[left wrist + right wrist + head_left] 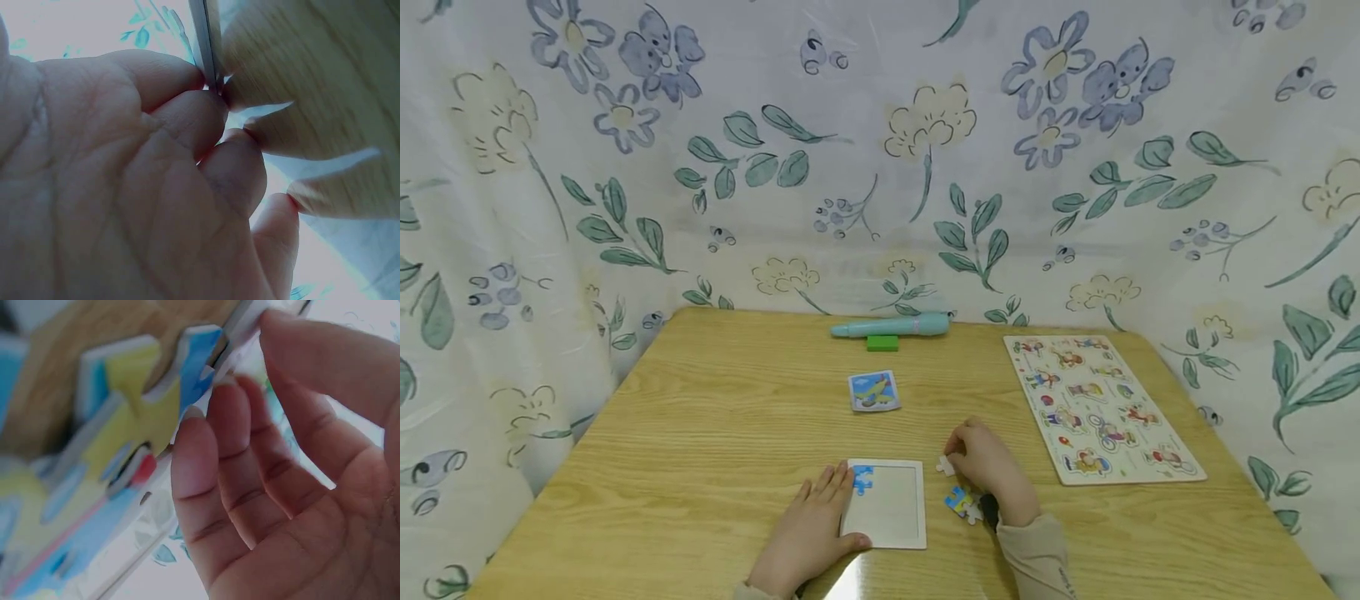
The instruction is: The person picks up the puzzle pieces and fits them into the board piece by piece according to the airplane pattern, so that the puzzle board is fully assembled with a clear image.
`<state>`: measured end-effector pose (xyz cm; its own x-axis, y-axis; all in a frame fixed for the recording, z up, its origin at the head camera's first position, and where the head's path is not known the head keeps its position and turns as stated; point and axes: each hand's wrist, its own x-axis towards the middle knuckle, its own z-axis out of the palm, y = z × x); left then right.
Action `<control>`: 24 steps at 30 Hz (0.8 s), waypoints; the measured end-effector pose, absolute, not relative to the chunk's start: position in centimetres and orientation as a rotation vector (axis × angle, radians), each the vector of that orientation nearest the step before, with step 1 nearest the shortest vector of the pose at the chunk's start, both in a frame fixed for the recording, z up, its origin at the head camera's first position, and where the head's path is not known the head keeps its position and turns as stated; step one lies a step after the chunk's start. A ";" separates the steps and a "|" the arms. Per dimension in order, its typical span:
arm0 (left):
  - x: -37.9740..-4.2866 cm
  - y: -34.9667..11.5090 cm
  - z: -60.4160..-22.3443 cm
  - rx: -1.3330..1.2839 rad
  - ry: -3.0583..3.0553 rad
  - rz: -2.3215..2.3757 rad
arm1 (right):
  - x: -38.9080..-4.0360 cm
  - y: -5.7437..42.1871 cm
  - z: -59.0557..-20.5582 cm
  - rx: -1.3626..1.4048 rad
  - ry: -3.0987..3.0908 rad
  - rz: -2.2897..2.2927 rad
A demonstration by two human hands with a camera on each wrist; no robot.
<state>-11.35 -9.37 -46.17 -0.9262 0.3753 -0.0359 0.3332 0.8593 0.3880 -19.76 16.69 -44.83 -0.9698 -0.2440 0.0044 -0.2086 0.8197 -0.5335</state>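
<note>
A white square puzzle frame [883,521] lies in front of me, with a blue puzzle piece [862,478] in its upper left corner. My left hand [808,525] rests along the frame's left side, fingers extended and thumb on the lower edge. To the right of the frame, my right hand [988,467] pinches a pale puzzle piece [945,466] near the tabletop. Just below that hand lie several loose pieces, among them a blue and yellow puzzle piece [957,500]. In the right wrist view, yellow and blue puzzle pieces [134,381] appear close beside the fingers.
A small picture card [874,392] with a green and yellow figure lies beyond the frame. Farther back are a green block [882,343] and a light teal pen-shaped object [891,326]. A board with printed figures [1101,408] lies at the right. Behind hangs a floral curtain [880,208].
</note>
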 end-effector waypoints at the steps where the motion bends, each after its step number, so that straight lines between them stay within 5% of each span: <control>1: -11.4 -9.4 -46.2 0.558 2.922 0.584 | -19.8 16.7 -44.8 -0.374 2.936 -0.851; 24: -11.2 -9.4 -45.9 0.548 2.917 0.585 | -19.6 16.5 -44.5 -0.332 2.862 -1.050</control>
<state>-11.24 -9.44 -45.94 -0.9279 0.3705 -0.0420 0.3257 0.8602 0.3924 -19.62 16.51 -44.52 -0.9739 -0.2271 0.0042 -0.1759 0.7424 -0.6464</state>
